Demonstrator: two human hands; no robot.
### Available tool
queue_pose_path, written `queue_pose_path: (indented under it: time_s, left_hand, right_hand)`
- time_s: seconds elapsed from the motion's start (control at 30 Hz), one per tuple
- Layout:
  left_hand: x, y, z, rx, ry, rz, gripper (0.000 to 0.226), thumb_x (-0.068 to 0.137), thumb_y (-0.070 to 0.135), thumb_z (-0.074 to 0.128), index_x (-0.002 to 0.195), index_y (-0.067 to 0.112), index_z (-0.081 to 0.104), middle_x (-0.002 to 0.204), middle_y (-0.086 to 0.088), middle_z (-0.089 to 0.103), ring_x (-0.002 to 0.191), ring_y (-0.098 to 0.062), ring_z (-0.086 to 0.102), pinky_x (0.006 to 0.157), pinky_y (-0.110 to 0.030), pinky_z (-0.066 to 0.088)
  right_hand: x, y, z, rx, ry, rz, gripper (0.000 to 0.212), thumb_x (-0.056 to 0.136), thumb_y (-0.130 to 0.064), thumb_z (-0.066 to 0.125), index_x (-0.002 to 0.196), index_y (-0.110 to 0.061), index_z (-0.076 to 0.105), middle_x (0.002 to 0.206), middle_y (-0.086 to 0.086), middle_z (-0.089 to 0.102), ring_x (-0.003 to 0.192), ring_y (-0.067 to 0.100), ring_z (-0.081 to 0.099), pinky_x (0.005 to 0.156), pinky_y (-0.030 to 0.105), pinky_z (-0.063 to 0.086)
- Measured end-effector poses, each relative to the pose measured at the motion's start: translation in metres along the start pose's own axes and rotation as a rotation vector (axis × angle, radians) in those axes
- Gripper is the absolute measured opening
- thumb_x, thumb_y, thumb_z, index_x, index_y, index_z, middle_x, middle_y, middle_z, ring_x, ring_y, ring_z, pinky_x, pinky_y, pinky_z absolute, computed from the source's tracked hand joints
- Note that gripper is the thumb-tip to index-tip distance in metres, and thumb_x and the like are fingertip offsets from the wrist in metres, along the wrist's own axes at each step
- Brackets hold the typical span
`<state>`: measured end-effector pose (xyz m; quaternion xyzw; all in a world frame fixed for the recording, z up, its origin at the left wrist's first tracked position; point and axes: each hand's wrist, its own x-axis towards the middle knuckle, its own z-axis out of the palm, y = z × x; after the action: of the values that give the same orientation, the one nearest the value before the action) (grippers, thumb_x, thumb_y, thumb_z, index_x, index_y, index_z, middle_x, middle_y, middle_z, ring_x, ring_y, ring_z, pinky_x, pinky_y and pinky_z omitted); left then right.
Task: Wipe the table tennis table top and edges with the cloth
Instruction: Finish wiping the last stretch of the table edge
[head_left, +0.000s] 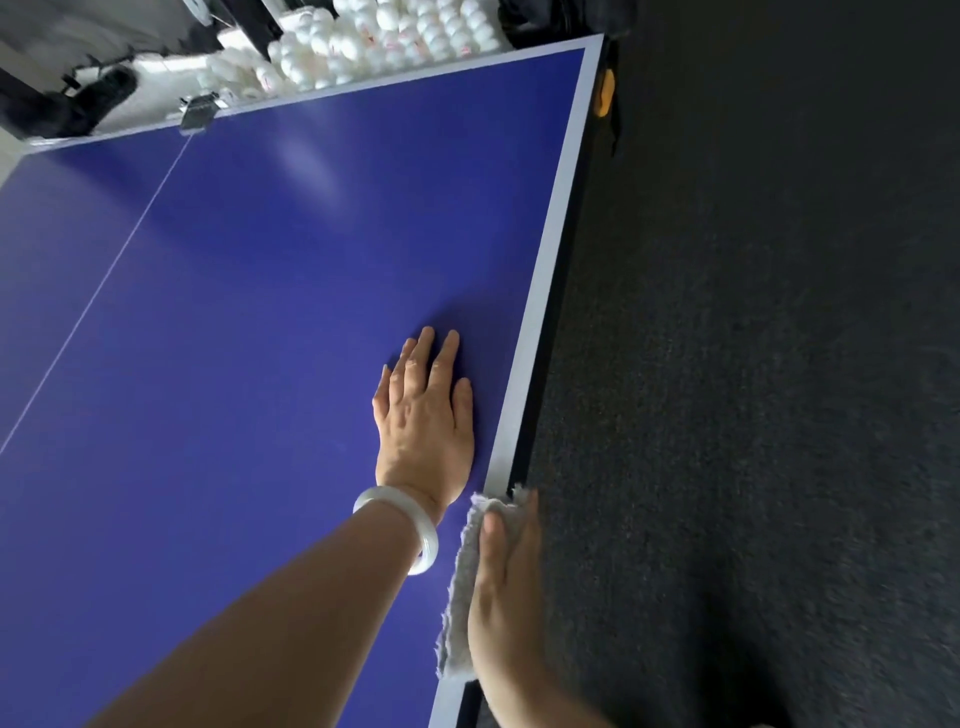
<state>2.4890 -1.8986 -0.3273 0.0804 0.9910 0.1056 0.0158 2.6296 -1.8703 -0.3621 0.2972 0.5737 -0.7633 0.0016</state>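
The left hand (423, 421) is laid flat, fingers straight and released, on the blue white-bordered table tennis desk (260, 312) near its right edge. A white glossy bangle (423, 540) is worn on that wrist. The pale grey fluffy cloth (460, 597) is draped over the desk's right edge and grasped there by the right hand (506, 587), thumb on top. White table tennis balls (374, 41) are heaped beyond the far end.
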Motion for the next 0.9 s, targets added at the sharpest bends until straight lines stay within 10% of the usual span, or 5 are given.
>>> queue_pose_path:
  time_s: [0.13,0.27,0.7,0.9]
  left_hand:
    - [0.000,-0.001,0.001,-0.005,-0.020,-0.014,0.052,0.106,0.034,0.026,0.157,0.031,0.019,0.165,0.008,0.009,0.152,-0.011,0.001,0.123,-0.036,-0.001]
    - [0.002,-0.001,0.001,0.018,-0.003,-0.003,0.053,0.105,0.036,0.026,0.157,0.030,0.020,0.165,0.006,0.011,0.151,-0.011,0.003,0.123,-0.036,0.000]
    - [0.004,0.001,0.001,0.106,-0.060,0.016,0.060,0.100,0.040,0.008,0.158,0.025,0.013,0.166,0.000,0.006,0.153,-0.016,-0.002,0.124,-0.041,-0.001]
    - [0.001,0.004,0.001,0.144,-0.049,0.048,0.059,0.101,0.036,0.016,0.156,0.017,0.028,0.162,-0.007,0.024,0.151,-0.023,0.018,0.121,-0.051,0.020]
  right_hand:
    - [0.077,-0.036,-0.005,-0.055,0.039,-0.065,0.057,0.101,-0.047,0.036,0.149,-0.016,0.031,0.139,-0.008,0.039,0.122,-0.024,0.038,0.097,-0.004,0.026]
    - [0.184,-0.087,-0.010,-0.042,0.071,-0.027,0.066,0.104,-0.048,0.039,0.153,-0.005,0.028,0.150,0.017,0.046,0.135,0.029,0.049,0.113,0.037,0.040]
    - [0.132,-0.074,0.002,-0.080,0.203,0.077,0.045,0.104,-0.038,0.046,0.134,-0.005,0.053,0.114,0.006,0.064,0.079,-0.009,0.058,0.059,-0.004,0.038]
    - [0.220,-0.122,-0.007,-0.104,0.229,0.072,0.065,0.099,-0.058,0.043,0.136,-0.005,0.051,0.123,0.010,0.064,0.104,0.024,0.064,0.077,0.025,0.042]
